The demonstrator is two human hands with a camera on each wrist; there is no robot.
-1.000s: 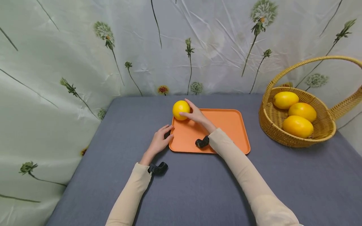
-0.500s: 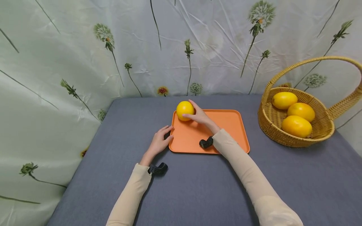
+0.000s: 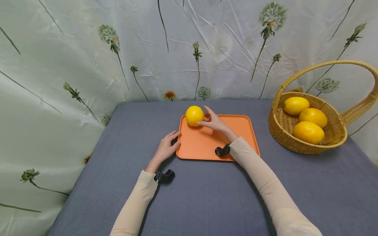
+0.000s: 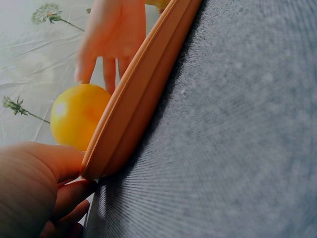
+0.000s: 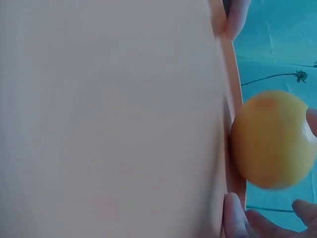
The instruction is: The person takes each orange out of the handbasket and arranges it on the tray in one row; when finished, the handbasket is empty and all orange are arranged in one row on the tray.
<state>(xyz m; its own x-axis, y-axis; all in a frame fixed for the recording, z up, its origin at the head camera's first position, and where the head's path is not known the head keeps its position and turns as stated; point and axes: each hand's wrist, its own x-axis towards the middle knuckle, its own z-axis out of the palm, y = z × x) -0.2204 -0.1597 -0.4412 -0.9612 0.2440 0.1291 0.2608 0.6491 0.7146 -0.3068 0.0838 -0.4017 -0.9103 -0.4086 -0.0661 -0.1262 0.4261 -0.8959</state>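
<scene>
A round yellow-orange fruit point(image 3: 194, 115) sits in the far left corner of the orange tray point(image 3: 218, 141). My right hand point(image 3: 217, 124) is just to its right, thumb and fingers spread apart. In the right wrist view the fingertips surround the fruit point(image 5: 272, 141) with gaps between. My left hand point(image 3: 166, 147) holds the tray's left edge. The left wrist view has its thumb point(image 4: 64, 161) at the tray rim and the other fingers curled below, beside the tray's outer side.
A wicker basket point(image 3: 283, 139) with a tall handle stands right of the tray, holding three oval yellow fruits point(image 3: 308, 132). A grey cloth point(image 3: 200, 196) covers the table. Behind and to the left hangs a flower-printed curtain point(image 3: 230, 49).
My right hand has slid the fruit slightly right on the tray, then let go and drawn back to the right with fingers opening. The left hand stays at the tray edge.
</scene>
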